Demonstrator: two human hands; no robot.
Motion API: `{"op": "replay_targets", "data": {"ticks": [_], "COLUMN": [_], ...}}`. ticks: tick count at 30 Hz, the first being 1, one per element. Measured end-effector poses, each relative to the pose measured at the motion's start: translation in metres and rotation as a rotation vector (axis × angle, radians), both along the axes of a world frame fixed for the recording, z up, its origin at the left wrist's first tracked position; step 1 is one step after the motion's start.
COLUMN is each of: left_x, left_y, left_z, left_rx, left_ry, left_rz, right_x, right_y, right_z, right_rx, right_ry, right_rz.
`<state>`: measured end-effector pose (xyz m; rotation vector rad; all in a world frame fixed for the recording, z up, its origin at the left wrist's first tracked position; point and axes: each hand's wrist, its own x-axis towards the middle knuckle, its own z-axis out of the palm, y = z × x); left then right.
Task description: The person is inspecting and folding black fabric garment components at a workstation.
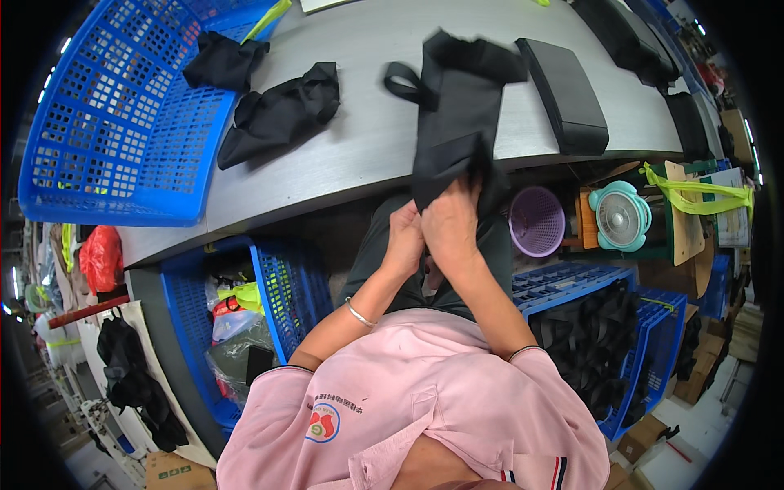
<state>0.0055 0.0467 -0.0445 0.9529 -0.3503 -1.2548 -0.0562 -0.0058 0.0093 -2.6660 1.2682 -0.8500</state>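
Observation:
Both my hands grip the near end of a black fabric pouch (459,106), which stretches away from me over the front edge of the grey table (359,175). A loop of strap sticks out on its left side. My left hand (405,233) is closed on the lower left corner of the cloth. Just beside it, my right hand (451,219) is closed too, higher on the same edge. The fingertips are partly hidden in the folds. To the right lies a flat black padded block (563,96). Crumpled black fabric pieces (286,110) rest left of the pouch.
A large blue basket (122,192) stands on the table's left. Below are a blue crate with plastic bags (237,335), a crate of black pieces (584,343), a purple bin (536,222) and a small turquoise fan (621,216). More black items (629,41) lie far right.

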Motion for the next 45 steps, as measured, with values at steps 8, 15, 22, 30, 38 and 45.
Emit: {"op": "replay_targets", "data": {"ticks": [8, 15, 22, 30, 38, 45], "left_x": [-0.006, 0.003, 0.025, 0.039, 0.046, 0.026], "left_y": [0.01, 0.022, 0.016, 0.05, 0.032, 0.05], "left_z": [0.008, -0.007, 0.015, 0.012, 0.017, 0.022], "left_rx": [0.052, 0.163, 0.006, -0.072, 0.219, 0.146], "left_ry": [0.048, -0.428, -1.218, -0.658, 0.193, -0.043], "left_rz": [-0.002, 0.05, 0.362, 0.034, -0.102, -0.301], "right_x": [-0.005, -0.012, -0.015, -0.052, -0.073, -0.122], "right_y": [0.005, -0.006, 0.009, -0.002, 0.074, 0.036], "right_z": [0.003, -0.009, -0.022, -0.029, 0.038, 0.051], "right_rx": [0.113, 0.253, 0.172, 0.322, 0.592, 0.687], "right_ry": [0.063, 0.181, 0.274, 0.143, -0.045, -0.685], "right_rz": [0.168, 0.067, 0.121, 0.226, 0.513, -0.081]}}
